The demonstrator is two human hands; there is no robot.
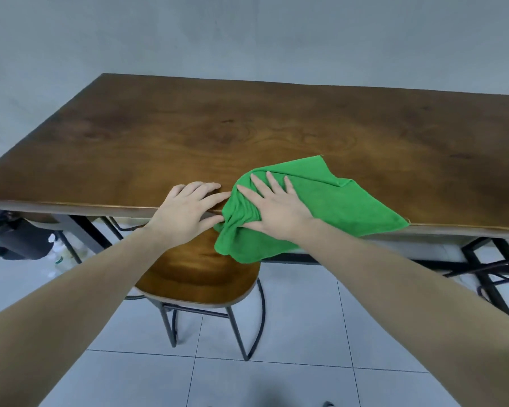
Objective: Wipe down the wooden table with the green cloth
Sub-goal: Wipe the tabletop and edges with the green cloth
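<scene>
Head view, rumpled bright green cloth [329, 201] overhanging wooden table [188, 136] edge, right hand [274, 210] flat on it, left hand [188, 212] flat beside.

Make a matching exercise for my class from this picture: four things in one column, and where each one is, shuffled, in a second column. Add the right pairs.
Things
1. green cloth
2. left hand
3. right hand
4. wooden chair

Places
A. flat on top of the cloth
B. tucked under the table's near edge
C. on the bare wood beside the cloth
D. draped over the wooden table's near edge

Pairs: 1-D, 2-C, 3-A, 4-B
</scene>
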